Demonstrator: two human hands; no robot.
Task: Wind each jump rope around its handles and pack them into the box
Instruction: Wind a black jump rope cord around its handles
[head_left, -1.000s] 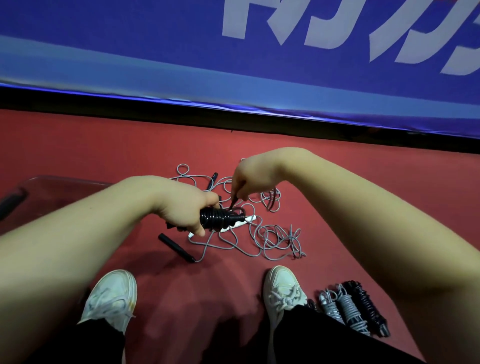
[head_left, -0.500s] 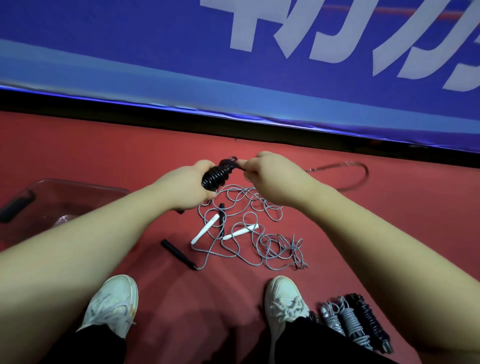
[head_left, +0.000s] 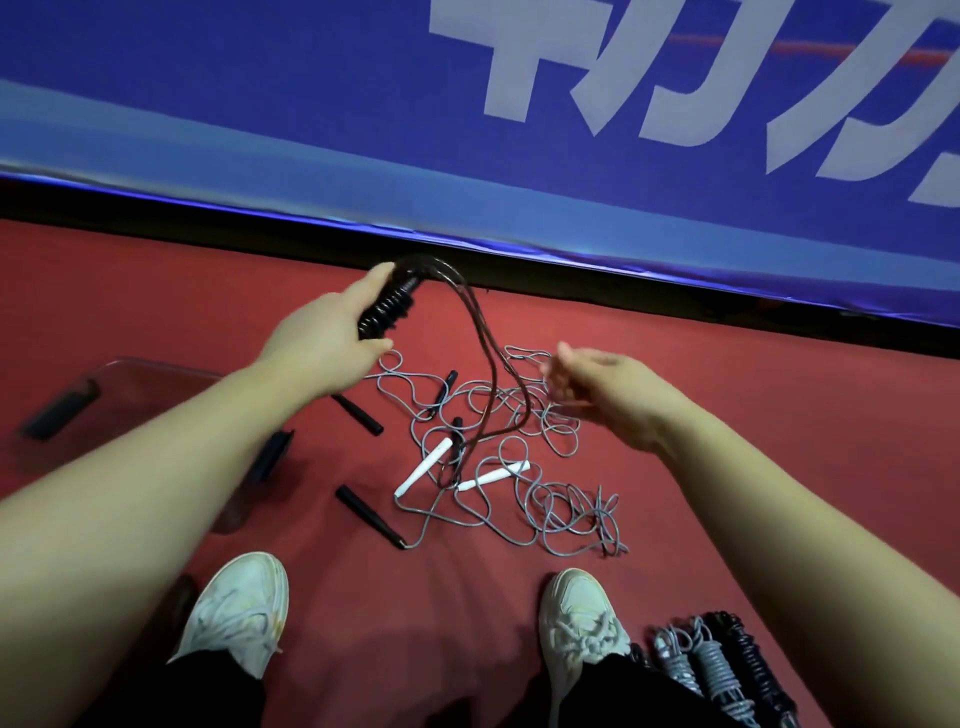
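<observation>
Black jump rope (head_left: 388, 312), mostly coiled on handles, head view: gripped in left hand (head_left: 324, 338), raised over red floor (head_left: 779, 441); loose tail (head_left: 480, 343) hangs looped. Right hand (head_left: 608, 395) blurred, fingers loose, apparently empty. Step: winding, near done. Next: catch tail clear of grey tangle (head_left: 566, 514). Clear box (head_left: 156, 364) left, bare floor between.

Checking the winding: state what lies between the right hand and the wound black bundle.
Head view: loose black cord hangs between wound black bundle and right hand, over tangled grey ropes.
</observation>
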